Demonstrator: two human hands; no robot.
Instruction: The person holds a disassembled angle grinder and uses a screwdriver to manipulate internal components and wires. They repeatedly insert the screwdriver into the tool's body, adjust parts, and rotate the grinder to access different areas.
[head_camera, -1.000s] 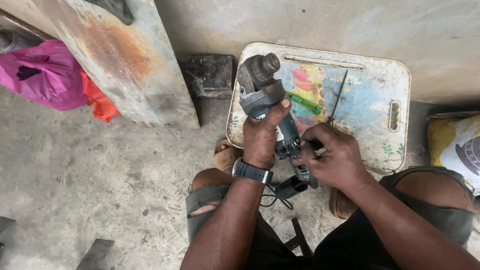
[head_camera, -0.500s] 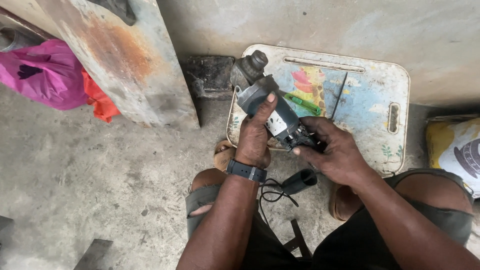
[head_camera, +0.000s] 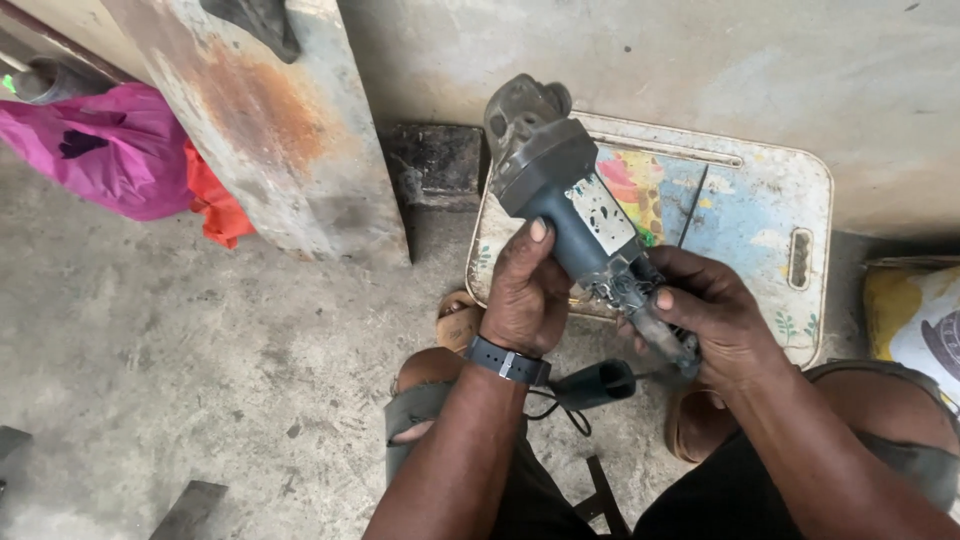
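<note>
2 hands are on the angle grinder (head_camera: 570, 205), which I hold tilted above the painted tray (head_camera: 770, 215), its head pointing far and left. My left hand (head_camera: 525, 300) is closed around the smooth blue-grey barrel from the near side, thumb up along the casing beside a pale worn label; a dark watch strap sits on that wrist. My right hand (head_camera: 715, 320) grips the rear end, where the casing is off and rough metal innards show between my fingers. The grinder's head is dull cast metal, knobbly and scuffed, with a round grey collar behind it. A black tubular rear housing (head_camera: 592, 385) hangs just near of my hands on a thin cable.

The tray is a rounded rectangle of chipped enamel-like white with faded colours and a slot handle at its right end; a thin dark rod (head_camera: 692, 208) lies on it. Left of it sits a dark, gritty block (head_camera: 435, 165), then a leaning metal sheet (head_camera: 290, 130), grey with an orange rust patch. Far left lie a soft pink bag (head_camera: 110, 150) and an orange cloth (head_camera: 215, 200). The concrete floor (head_camera: 180, 360) is rough and speckled. A yellow and white sack (head_camera: 915, 320) lies at the right edge.
</note>
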